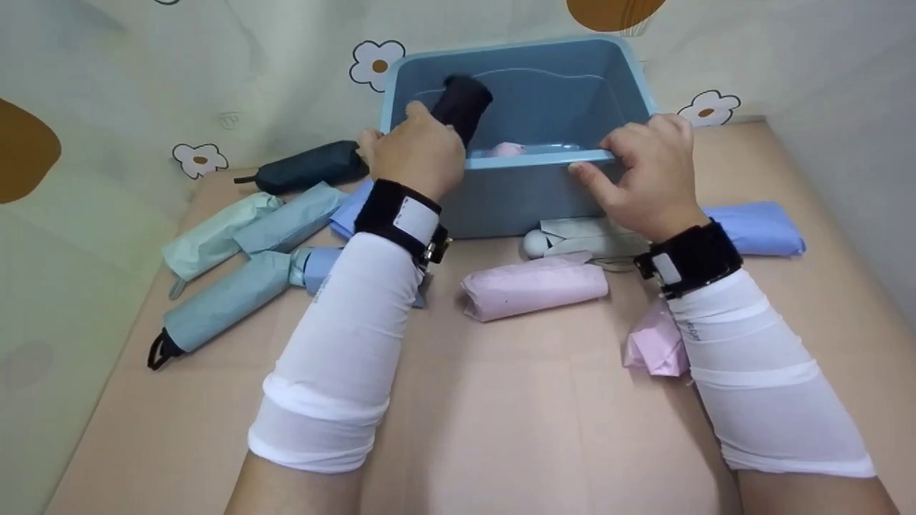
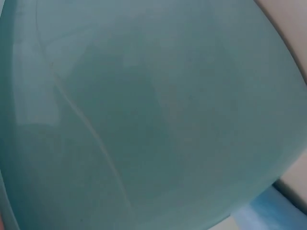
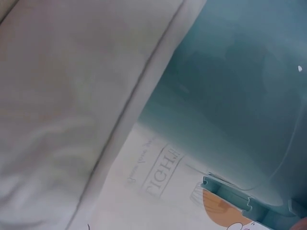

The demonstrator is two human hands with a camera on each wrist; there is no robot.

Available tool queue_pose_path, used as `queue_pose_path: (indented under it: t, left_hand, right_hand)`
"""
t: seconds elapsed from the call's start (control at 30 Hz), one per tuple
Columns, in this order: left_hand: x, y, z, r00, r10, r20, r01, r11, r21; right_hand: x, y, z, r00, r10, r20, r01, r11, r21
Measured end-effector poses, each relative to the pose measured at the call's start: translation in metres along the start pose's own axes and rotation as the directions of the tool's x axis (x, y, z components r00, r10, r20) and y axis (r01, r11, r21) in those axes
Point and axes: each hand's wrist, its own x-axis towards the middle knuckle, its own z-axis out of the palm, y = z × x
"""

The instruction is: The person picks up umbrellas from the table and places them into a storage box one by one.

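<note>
- While a peach-coloured tabletop [image 1: 501,422] is stretching across the scene, a blue-grey bin [image 1: 533,197] is standing toward its far side.
- Left of the bin, umbrellas are lying folded near one another: a teal umbrella [image 1: 225,300] with a black strap, a mint umbrella [image 1: 218,236] and a dark umbrella [image 1: 311,168].
- Before the bin, a pink bundle [image 1: 537,286] is resting; a blue bundle [image 1: 762,229] is lying to its right, beyond the wrist.
- At the bin's left front corner, a black umbrella [image 1: 461,111] is slanting against the interior, its top blurring, its lower end hiding behind a hand.
- That left hand [image 1: 418,150] is bending over the corner; whether it is grasping umbrella or rim, one cannot tell.
- Opposite, the right hand [image 1: 655,175] is gripping the front rim, thumb outside.
- Inside, a small pink piece [image 1: 509,149] is showing.
</note>
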Motion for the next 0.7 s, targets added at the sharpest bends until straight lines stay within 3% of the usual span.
queue_pose_path:
  t: [0.17, 0.4, 0.7]
  left_hand:
    - [0.000, -0.002, -0.006, 0.997, 0.049, 0.067, -0.050, 0.999, 0.011]
    - [0.002, -0.007, -0.007, 0.990, 0.090, 0.110, -0.088, 0.996, -0.017]
    - [0.001, -0.011, -0.004, 0.988, 0.147, 0.051, -0.149, 0.989, 0.027]
  right_hand:
    - [0.001, -0.001, -0.001, 1.000, 0.005, 0.018, -0.005, 1.000, -0.012]
    - [0.001, -0.001, -0.002, 1.000, 0.012, 0.024, -0.012, 1.000, -0.004]
    - [0.002, 0.000, -0.002, 1.000, -0.018, -0.008, 0.018, 1.000, -0.010]
